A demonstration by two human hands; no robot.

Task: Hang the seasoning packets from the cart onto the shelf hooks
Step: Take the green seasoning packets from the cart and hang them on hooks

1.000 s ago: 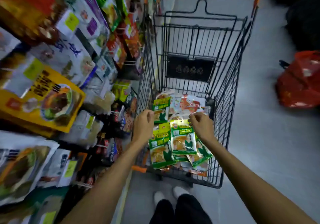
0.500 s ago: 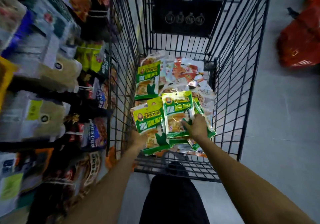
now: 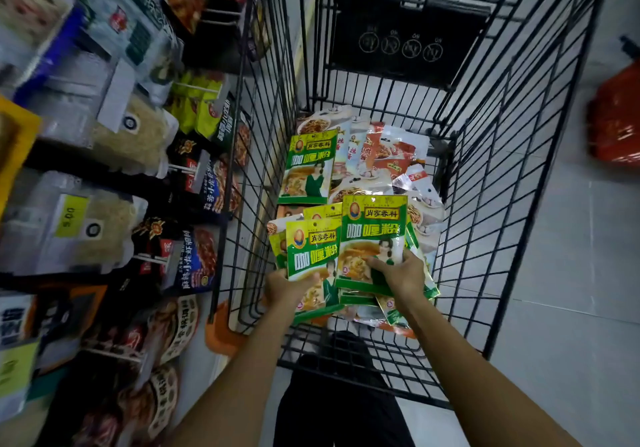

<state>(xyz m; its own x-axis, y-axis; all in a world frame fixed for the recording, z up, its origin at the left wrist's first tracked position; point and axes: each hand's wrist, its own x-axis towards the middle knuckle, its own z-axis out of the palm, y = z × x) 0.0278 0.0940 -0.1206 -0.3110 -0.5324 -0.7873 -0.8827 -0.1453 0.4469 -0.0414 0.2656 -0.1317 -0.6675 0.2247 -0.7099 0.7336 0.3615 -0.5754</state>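
Down inside the black wire cart (image 3: 502, 204), our left hand (image 3: 287, 289) grips the lower edge of one green seasoning packet (image 3: 311, 252), thumb curled over its front. Our right hand (image 3: 398, 275) grips a second green packet (image 3: 372, 238) just beside it by its lower corner. More loose packets (image 3: 381, 155) lie on the cart floor beyond, and the shelf hooks (image 3: 194, 88) stand to the left, hung with other bags (image 3: 204, 183).
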